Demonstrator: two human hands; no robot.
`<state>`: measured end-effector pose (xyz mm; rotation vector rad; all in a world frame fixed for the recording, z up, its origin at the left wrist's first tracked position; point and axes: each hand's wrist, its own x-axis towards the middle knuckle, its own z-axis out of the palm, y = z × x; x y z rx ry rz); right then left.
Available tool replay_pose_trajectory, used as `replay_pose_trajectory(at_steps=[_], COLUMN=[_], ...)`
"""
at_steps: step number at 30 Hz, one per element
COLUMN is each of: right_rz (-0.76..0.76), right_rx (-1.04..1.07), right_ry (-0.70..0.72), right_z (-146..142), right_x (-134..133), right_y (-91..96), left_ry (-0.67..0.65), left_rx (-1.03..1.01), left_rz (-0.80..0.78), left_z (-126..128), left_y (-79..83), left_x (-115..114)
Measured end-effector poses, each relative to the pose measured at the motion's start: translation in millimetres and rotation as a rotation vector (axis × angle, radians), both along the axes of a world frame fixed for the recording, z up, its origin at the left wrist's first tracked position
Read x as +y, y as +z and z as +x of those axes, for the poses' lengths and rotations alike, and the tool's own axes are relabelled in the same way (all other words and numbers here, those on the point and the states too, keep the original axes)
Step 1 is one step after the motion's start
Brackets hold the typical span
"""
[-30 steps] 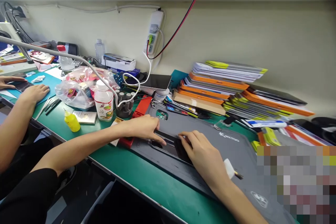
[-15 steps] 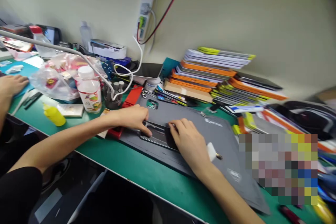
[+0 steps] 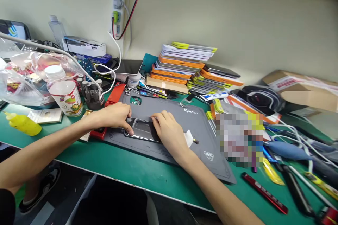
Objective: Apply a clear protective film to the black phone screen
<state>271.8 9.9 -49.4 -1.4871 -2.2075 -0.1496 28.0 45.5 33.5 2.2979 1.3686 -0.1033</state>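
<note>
A phone (image 3: 144, 130) with a dark, open-looking face and a shiny edge lies flat on the grey work mat (image 3: 169, 107). At its left end my left hand (image 3: 117, 117) is closed on it, the thumb along the near edge. My right hand (image 3: 170, 133) curls over the right end, fingertips at the far edge, covering that part. Past the right hand show a white scrap (image 3: 188, 139) and a small metallic tip (image 3: 195, 140); whether they lie on the mat or touch the hand I cannot tell.
Behind the mat rise stacks of flat orange and grey boxes (image 3: 182, 65). Leftward stand a plastic bottle (image 3: 64, 96), a yellow squeeze bottle (image 3: 23, 124) and a plastic bag (image 3: 21, 77). A red tool (image 3: 264, 193) and cables lie right. The green table's front edge (image 3: 132, 186) is close.
The view has swung right, so everything sits further left and the co-worker's hand has left the picture. Both my hands keep about the same place on the phone.
</note>
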Motion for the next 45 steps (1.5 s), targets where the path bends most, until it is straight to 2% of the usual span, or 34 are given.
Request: replay_pose_trajectory(at_steps=[12, 34, 42, 45], right_rz=[-0.032, -0.171, -0.275, -0.355], right_rx=[0.046, 0.293, 0.441, 0.489], right_ry=[0.008, 0.003, 0.032, 0.084], right_z=[0, 5, 11, 22], right_x=[1, 6, 9, 15], right_y=[1.1, 2.0, -2.8, 2.8], left_ry=[0.029, -0.017, -0.007, -0.002], left_rx=[-0.019, -0.051, -0.074, -0.085], left_rz=[-0.019, 0.012, 0.001, -0.005], left_z=[1, -6, -7, -8], left_y=[2.4, -3.6, -3.4, -2.6], left_x=[-2, 1, -3, -4])
